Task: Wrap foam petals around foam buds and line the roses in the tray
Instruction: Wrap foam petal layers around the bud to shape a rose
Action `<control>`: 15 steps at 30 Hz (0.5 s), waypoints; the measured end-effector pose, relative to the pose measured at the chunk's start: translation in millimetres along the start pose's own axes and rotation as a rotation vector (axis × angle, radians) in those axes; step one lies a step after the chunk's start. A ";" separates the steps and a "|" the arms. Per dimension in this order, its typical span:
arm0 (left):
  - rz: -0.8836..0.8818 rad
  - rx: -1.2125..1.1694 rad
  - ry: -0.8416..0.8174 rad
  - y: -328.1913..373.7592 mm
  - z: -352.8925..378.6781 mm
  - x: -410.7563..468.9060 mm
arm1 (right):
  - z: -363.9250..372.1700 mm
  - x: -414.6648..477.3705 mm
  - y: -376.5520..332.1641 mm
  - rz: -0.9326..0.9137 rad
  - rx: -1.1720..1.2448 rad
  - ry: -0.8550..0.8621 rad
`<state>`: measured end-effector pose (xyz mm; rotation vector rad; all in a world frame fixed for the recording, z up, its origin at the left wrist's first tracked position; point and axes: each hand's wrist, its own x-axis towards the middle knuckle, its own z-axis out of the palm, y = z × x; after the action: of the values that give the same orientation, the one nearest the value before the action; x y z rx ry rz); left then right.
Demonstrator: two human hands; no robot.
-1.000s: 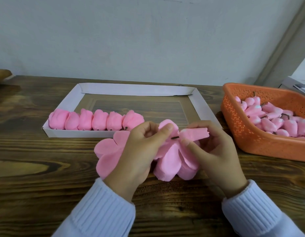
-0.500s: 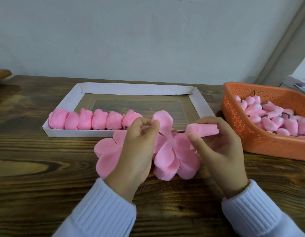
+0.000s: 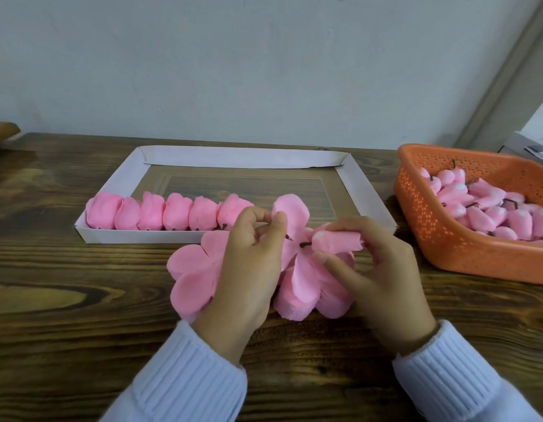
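Just in front of the white cardboard tray [image 3: 242, 156], above a dark wooden table [image 3: 66, 300]: holds a flat pink foam petal sheet [image 3: 300, 281] in the left hand [image 3: 248, 269], thumb and forefinger curled, pinching one raised petal. Pinches a rolled pink foam bud [image 3: 337, 240] in the right hand [image 3: 382, 278], fingers curled round it, short dark stem [image 3: 305, 244] pointing at the sheet's middle. Inside the tray, along its near wall from the left corner: six finished pink roses [image 3: 169, 211], side by side and touching. Right of the tray, near it: an orange perforated basket [image 3: 446, 239] heaped with more stemmed buds [image 3: 492, 214]. White ribbed sleeves [image 3: 188, 376] at both wrists.
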<state>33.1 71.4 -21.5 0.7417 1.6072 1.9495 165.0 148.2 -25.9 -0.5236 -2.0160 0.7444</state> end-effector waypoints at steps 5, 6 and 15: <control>-0.034 -0.305 -0.282 9.7 3.3 -8.5 | -0.1 0.5 1.2 0.028 -0.027 0.053; 0.011 -0.273 -0.330 11.1 3.4 -10.8 | -0.3 0.6 1.1 0.038 -0.009 0.067; 0.319 -0.236 -0.466 16.4 5.0 -23.3 | -3.3 1.7 -0.1 0.103 0.046 0.143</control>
<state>52.8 56.2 -6.8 1.2982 1.0098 1.9399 167.0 150.1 -23.4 -0.6396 -1.8469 0.7914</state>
